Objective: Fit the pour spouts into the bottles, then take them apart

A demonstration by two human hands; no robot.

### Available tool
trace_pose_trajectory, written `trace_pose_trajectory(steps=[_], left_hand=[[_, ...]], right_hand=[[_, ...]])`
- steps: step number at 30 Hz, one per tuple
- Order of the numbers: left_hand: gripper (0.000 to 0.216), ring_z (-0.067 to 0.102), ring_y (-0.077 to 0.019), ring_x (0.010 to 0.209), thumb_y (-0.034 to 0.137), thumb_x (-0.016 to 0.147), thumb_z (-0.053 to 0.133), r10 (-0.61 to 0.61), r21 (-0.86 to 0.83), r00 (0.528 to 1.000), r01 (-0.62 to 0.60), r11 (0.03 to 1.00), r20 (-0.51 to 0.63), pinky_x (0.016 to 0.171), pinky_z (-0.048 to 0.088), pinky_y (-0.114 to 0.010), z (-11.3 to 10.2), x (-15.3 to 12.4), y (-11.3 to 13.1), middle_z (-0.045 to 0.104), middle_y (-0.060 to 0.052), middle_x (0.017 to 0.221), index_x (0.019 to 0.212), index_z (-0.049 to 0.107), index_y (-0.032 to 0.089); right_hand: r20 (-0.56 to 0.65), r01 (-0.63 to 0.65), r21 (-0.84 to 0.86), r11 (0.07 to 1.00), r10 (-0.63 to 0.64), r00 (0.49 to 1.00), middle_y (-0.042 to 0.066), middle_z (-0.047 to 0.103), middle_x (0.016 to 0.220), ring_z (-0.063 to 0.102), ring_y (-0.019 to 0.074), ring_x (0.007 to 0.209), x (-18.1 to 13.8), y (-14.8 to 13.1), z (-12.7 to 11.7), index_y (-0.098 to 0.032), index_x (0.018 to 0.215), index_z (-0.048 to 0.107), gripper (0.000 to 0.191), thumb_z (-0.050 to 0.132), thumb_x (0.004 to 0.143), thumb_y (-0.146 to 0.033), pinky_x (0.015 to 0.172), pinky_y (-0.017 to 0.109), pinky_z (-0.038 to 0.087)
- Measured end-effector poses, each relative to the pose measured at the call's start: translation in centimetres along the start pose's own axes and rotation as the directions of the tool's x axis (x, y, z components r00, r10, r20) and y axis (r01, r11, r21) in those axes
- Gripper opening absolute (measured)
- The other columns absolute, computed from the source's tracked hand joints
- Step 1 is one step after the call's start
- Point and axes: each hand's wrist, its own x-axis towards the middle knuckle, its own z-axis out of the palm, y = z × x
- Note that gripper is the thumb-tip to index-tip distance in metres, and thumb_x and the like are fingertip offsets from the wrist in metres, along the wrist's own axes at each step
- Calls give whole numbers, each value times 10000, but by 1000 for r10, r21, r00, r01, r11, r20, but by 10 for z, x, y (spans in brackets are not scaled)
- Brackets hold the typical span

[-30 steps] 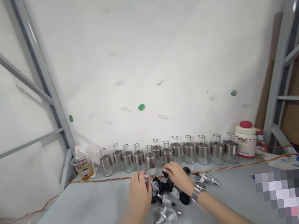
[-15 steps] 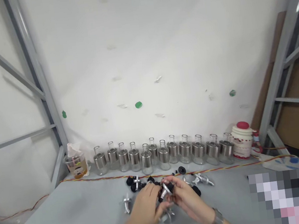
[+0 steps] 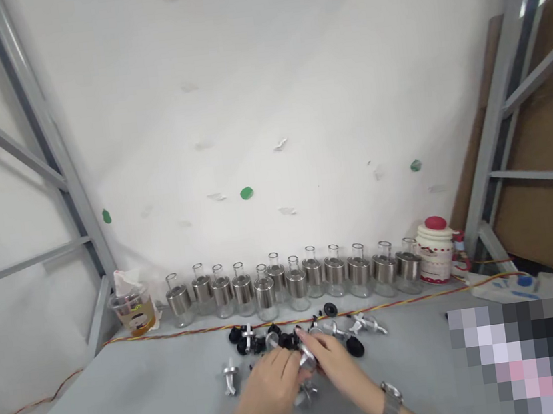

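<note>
My left hand (image 3: 273, 383) and my right hand (image 3: 339, 366) meet over the grey table, their fingers closed around one silver pour spout (image 3: 306, 358). Its round silver collar shows between the hands; the fingers hide the rest. Just below them lies another silver spout (image 3: 305, 395), partly covered and blurred. To the left of my left hand a single silver spout (image 3: 231, 378) stands apart. Black caps (image 3: 236, 335) and more spouts are heaped behind my hands, with a black cone-shaped cap (image 3: 355, 346) beside my right hand.
Along the wall stands a row of glass bottles (image 3: 266, 293) with metal sleeves. A twisted red-and-yellow wire (image 3: 171, 334) runs in front of them. A plastic cup (image 3: 135, 311) is at the left end, a cream jar (image 3: 436, 251) and a power strip (image 3: 503, 287) at the right.
The view has shifted slightly to the right. My right hand has turned and closed further over the spout, so less of it shows between my hands.
</note>
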Motion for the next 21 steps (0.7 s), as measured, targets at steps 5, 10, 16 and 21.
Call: trace_pose_trajectory(steps=[5, 10, 16, 21], left_hand=[[362, 556, -139, 485, 449, 865, 289, -430, -586, 861, 503, 635, 272, 483, 436, -232, 4, 4, 7, 572, -3, 529, 714, 500, 198], [492, 407, -99, 271, 667, 684, 424, -425, -749, 651, 655, -104, 629, 279, 305, -192, -3, 16, 13, 455, 47, 358, 606, 457, 182], [515, 369, -67, 262, 663, 629, 503, -364, -712, 619, 664, -229, 695, 291, 302, -179, -13, 23, 21, 467, 36, 364, 578, 493, 151], [412, 562, -156, 453, 595, 712, 454, -600, -774, 675, 617, 142, 429, 477, 449, -257, -10, 16, 27, 576, -3, 481, 667, 526, 192]], right_hand=[[-19, -27, 18, 999, 28, 999, -76, 316, 401, 316, 97, 380, -2, 5, 6, -215, 508, 376, 438, 431, 733, -587, 381, 228, 249], [-35, 520, -464, 717, -602, 798, 12, 495, 526, 450, 142, 519, -18, -1, -4, -193, 564, 490, 374, 322, 876, -312, 544, 271, 363], [114, 689, -610, 391, -817, 565, 17, 492, 523, 455, 155, 547, -22, -11, -16, -202, 572, 504, 318, 358, 854, -196, 587, 295, 369], [-241, 221, -184, 958, -262, 934, -43, 362, 452, 352, 107, 431, -10, -5, 6, -211, 499, 354, 432, 317, 847, -464, 431, 237, 287]])
